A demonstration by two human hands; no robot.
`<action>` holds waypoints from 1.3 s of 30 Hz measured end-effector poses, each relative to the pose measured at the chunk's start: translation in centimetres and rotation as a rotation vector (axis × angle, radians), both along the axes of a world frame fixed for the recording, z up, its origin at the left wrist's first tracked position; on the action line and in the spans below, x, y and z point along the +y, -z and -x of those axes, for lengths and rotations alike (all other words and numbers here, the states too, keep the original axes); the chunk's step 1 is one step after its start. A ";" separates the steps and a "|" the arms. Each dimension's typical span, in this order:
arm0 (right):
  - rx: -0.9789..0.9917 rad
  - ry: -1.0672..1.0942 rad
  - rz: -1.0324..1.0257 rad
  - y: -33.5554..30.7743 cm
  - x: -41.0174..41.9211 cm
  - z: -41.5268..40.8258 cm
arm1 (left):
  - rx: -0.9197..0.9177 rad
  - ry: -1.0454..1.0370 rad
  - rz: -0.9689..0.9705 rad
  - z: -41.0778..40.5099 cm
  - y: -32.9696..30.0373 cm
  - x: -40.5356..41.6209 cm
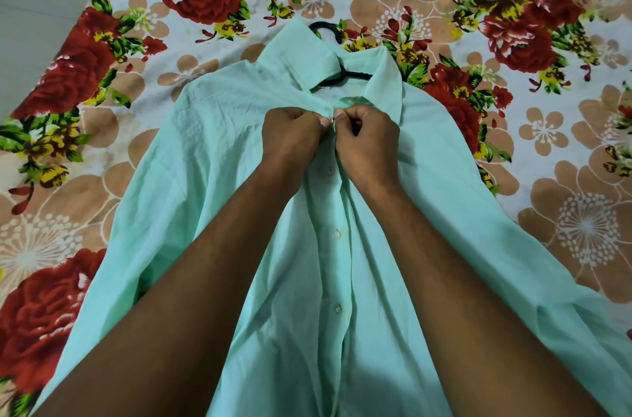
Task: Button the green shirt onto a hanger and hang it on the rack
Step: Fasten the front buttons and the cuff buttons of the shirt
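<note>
Two hands meet at the collar of the green shirt [393, 211], lying on a floral bed over a black hanger [345, 74]. My left hand [290, 136] and right hand [367, 139] both pinch the placket; I should keep the fabric taut and push the top button fully through.

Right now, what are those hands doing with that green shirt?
A person is buttoning the green shirt, which lies flat on a flowered bedsheet. The left hand and right hand pinch the shirt's front edges together just below the collar. A black hanger is already inside, its hook poking out above the collar. Three buttons lower down show.
</note>
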State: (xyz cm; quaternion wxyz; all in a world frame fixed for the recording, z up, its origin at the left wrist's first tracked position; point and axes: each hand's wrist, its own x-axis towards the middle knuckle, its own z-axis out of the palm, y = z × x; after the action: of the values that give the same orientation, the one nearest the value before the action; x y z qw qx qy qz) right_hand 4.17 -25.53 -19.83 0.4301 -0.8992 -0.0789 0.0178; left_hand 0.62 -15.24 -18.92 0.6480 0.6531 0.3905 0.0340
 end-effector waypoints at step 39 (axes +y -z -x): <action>-0.173 0.092 0.374 0.3 2.2 -7.5 | 0.007 -0.093 0.240 -5.9 -2.5 4.1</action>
State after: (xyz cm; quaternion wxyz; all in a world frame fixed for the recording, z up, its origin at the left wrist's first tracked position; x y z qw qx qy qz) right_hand 11.63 -23.34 -20.11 0.2475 -0.9642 -0.0698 -0.0648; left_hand 6.47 -11.19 -16.44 0.7179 0.5522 0.4237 0.0146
